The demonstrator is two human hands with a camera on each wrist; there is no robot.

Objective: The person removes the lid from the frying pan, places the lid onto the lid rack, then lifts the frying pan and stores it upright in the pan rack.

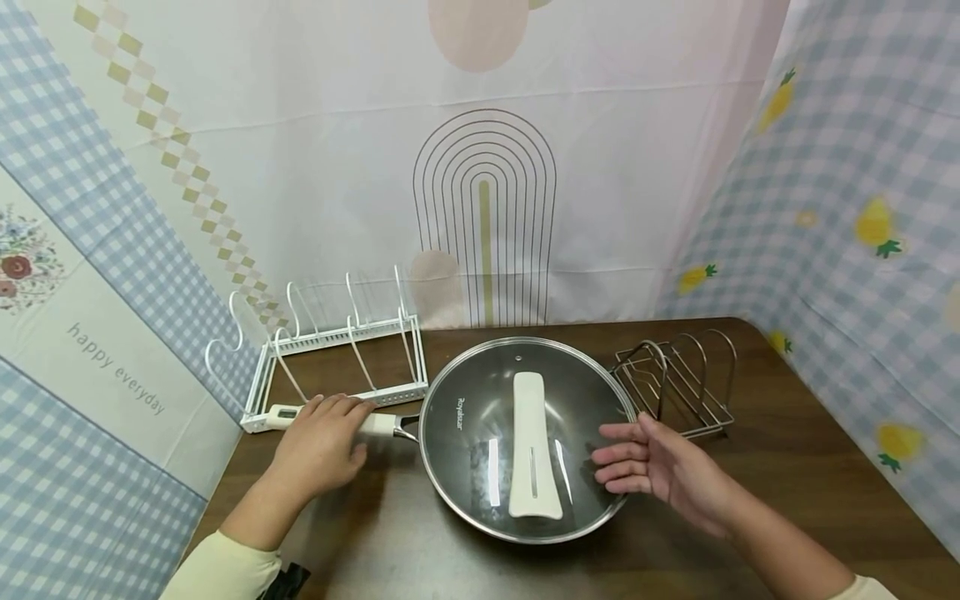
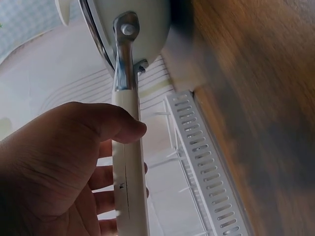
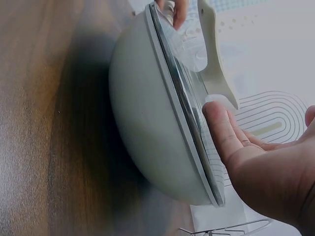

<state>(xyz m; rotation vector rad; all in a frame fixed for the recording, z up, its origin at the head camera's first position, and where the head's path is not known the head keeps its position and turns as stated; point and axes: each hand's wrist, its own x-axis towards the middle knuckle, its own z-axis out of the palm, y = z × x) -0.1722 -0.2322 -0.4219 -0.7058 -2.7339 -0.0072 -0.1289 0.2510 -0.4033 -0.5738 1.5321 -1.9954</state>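
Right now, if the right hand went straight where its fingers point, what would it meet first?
Probably the cream handle of the glass lid, though the right hand might brush the glass first; its exact height is unclear.

Glossy glass lid (image 1: 480,433); smooth matt pan (image 3: 142,108); wood-grain table (image 1: 390,558).

White rack (image 1: 339,333) is standing lower left, wire rack (image 1: 663,379) lower right; arch-print cloth (image 1: 486,225) is hanging top centre, pineapple-print cloth (image 1: 840,283) right

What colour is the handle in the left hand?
The handle is cream, clearest in the left wrist view.
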